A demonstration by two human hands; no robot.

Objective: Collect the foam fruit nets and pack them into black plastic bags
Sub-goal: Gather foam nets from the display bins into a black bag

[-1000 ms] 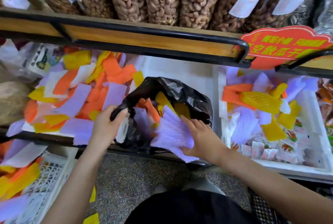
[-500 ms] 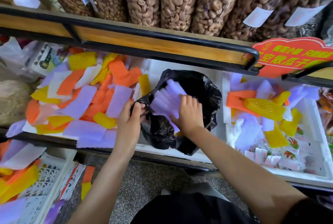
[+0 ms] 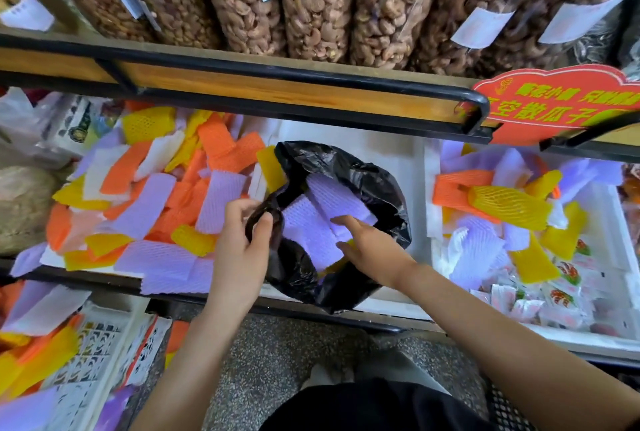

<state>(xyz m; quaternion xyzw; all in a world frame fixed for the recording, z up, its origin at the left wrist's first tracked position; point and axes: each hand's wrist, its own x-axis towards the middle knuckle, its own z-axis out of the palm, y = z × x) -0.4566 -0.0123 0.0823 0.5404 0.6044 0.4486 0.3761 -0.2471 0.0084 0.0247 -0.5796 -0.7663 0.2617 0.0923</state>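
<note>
A black plastic bag (image 3: 377, 188) stands open on the lower shelf, with purple foam nets (image 3: 311, 222) filling its mouth. My left hand (image 3: 239, 250) grips the bag's left rim, fingers curled round the bunched plastic. My right hand (image 3: 370, 247) is at the bag's mouth, its fingers extended and resting on the purple nets. A loose pile of orange, yellow, purple and white foam nets (image 3: 156, 195) lies on the shelf left of the bag. More nets (image 3: 502, 202) lie in a white tray (image 3: 616, 337) to the right.
Jars of nuts (image 3: 311, 4) stand on the upper shelf behind a black rail (image 3: 277, 70). A red sign (image 3: 561, 101) hangs at the right. Small snack packets (image 3: 561, 302) sit in the right tray. A white crate (image 3: 90, 344) with nets stands low left, above speckled floor (image 3: 277, 361).
My right hand pushed the bundle of purple nets down into the bag, then drew back toward me with fingers spread. My left hand stayed on the bag's rim.
</note>
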